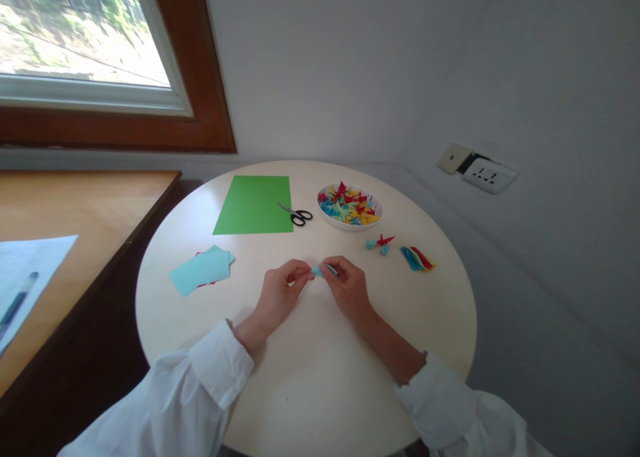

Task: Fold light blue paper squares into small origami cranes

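Note:
Between my two hands is a small folded piece of light blue paper [317,271], held just above the middle of the round white table. My left hand [284,285] pinches its left end between thumb and fingertips. On the other side, my right hand [347,285] grips the right part, and its fingers cover much of the paper. A few small folded paper cranes, one of them a red paper crane [385,240], lie beyond my right hand. Loose light blue paper sheets [204,270], with some red showing underneath, lie to the left of my left hand.
A white bowl [350,227] full of colourful paper cranes stands at the back of the table [310,390]. Black-handled scissors [299,217] overlap a green sheet [255,203]. Coloured folded strips [417,258] lie at right. A wooden desk [95,203] with paper and a pen stands left.

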